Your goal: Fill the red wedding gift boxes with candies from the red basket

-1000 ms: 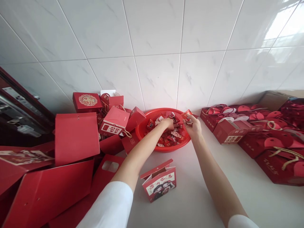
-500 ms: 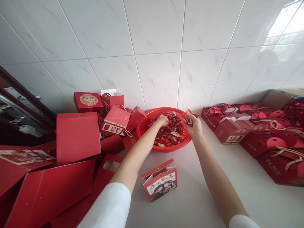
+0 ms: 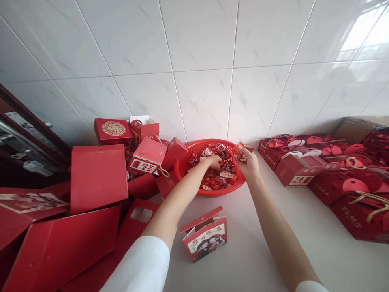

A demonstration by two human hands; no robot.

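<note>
Left hand reaching into a red plastic mesh basket, wrist bent, fingers curled downward among wrapped candies; the fingertips are hidden, so whether it has hold of a piece cannot be told. Right hand raised above the basket's right rim, thumb and fingers pinched almost closed on a small red packet, which they partly cover. Both forearms extend from white sleeves. Basket on a white counter against a white tile wall, between heaped red gift boxes and a row of red gift bags, their contents hidden. A small printed gift bag stands upright near the basket.
</note>
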